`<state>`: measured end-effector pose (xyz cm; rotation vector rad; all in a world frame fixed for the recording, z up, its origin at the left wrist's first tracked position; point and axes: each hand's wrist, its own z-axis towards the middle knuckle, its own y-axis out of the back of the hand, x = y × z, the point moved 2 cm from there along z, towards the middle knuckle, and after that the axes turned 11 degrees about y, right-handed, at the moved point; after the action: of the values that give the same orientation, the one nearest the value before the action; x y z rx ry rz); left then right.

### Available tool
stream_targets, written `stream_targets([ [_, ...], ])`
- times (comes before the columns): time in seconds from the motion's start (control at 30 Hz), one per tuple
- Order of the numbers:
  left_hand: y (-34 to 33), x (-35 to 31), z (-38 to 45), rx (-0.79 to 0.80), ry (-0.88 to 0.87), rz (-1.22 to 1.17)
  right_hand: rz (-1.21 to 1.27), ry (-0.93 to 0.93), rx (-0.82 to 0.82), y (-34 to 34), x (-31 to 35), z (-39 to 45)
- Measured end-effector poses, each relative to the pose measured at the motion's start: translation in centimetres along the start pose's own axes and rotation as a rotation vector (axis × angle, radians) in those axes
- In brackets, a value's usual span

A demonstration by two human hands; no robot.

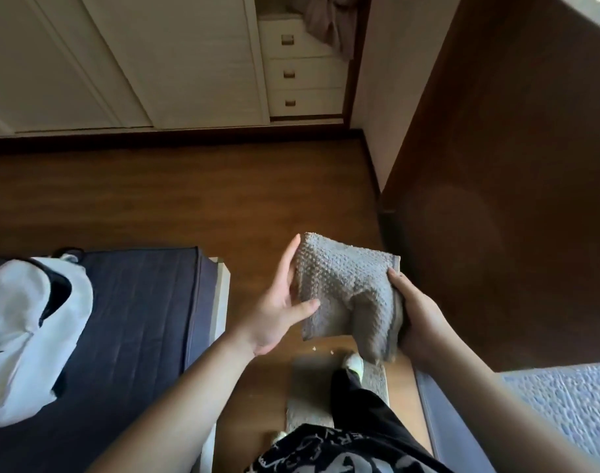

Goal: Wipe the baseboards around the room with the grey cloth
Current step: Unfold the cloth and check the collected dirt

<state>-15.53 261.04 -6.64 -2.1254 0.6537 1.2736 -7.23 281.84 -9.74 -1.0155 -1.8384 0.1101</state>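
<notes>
Presently, left to right: left hand [278, 302], fingers straight, thumb pressed on grey cloth [346, 288]; cloth folded, held in the air between both hands; right hand [418, 315] clutching its right edge; dark baseboard [370, 158] ahead, nearer the right hand.

Only print seen: big grey letters on black shirt [329, 452] at bottom edge. Upside down from here, cut off by folds. Maybe "ER" and a "V" near top of print, rest can't be read. No word made out in full. No brand, no nos., no signs elsewhere. Nothing written on grey cloth [346, 291], white drawers [302, 73] or dark blue mattress [135, 322].
</notes>
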Motion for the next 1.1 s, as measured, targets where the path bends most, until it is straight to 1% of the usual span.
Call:
stream_targets([
  [0.07,-0.2,-1.3,3.4,-0.014,0.035,-0.054,0.060,-0.070,0.092,0.2,2.2,3.2],
  [0.1,-0.4,-1.8,5.0,-0.032,0.071,-0.119,0.052,-0.097,0.173,0.2,3.3,4.7],
  [0.17,-0.5,-3.0,7.9,-0.073,0.106,-0.241,-0.028,-0.075,0.334,0.5,5.8,7.5],
  [0.2,-0.5,-3.6,9.3,-0.093,0.114,-0.273,-0.059,-0.042,0.374,0.7,6.9,8.9],
  [0.3,-0.1,-5.8,12.9,-0.155,0.139,-0.319,-0.049,-0.017,0.410,1.0,9.4,12.8],
  [0.4,0.5,-7.2,15.4,-0.209,0.142,-0.382,-0.124,0.004,0.460,-0.6,10.7,15.9],
  [0.57,3.6,-8.3,18.0,-0.248,0.107,-0.423,-0.271,0.054,0.472,-4.7,11.8,19.8],
  [0.63,5.7,-8.8,19.0,-0.299,0.096,-0.341,-0.313,0.103,0.508,-6.5,12.3,21.7],
  [0.73,9.3,-9.6,20.1,-0.434,0.078,-0.103,-0.324,0.109,0.559,-9.9,12.6,24.8],
  [0.8,11.6,-10.2,20.9,-0.473,0.062,-0.013,-0.331,0.093,0.555,-12.3,12.7,27.2],
  [0.87,14.3,-10.7,21.8,-0.524,0.041,0.134,-0.356,0.086,0.545,-14.8,12.9,29.6],
  [0.93,17.5,-11.3,22.9,-0.529,0.045,0.274,-0.388,0.088,0.554,-17.4,13.2,32.2],
  [1.0,20.6,-12.2,24.1,-0.511,0.039,0.306,-0.425,0.089,0.550,-20.3,13.7,34.4],
  [1.1,24.5,-14.0,25.6,-0.507,0.038,0.247,-0.451,0.080,0.550,-24.6,14.0,37.3],
])
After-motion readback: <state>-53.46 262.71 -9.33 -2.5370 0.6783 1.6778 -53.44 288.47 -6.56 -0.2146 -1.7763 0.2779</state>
